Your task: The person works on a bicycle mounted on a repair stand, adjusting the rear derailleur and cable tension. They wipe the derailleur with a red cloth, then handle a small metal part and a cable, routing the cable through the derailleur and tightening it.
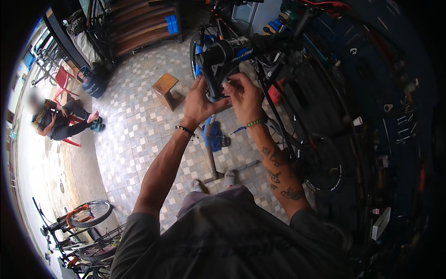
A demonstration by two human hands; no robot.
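At the top centre, a black tubular assembly with blue lettering (227, 51) has a dark upright part below it. My left hand (200, 102) is closed on that black upright part, its thumb reaching across beneath it. Close beside it, my right hand (244, 97) pinches a small silvery piece (226, 83) against the assembly; what exactly this piece is, I cannot make out. Below my hands a metal stand post (212, 162) runs down to the floor, with a blue object (213, 132) on it.
A small wooden stool (163, 86) stands left of centre. A seated person (58, 116) and a gas cylinder (93, 83) are at left. Bicycles stand at lower left (88, 214) and right (320, 162). Wooden shelving (134, 28) is behind; a tool wall (390, 116) lines the right.
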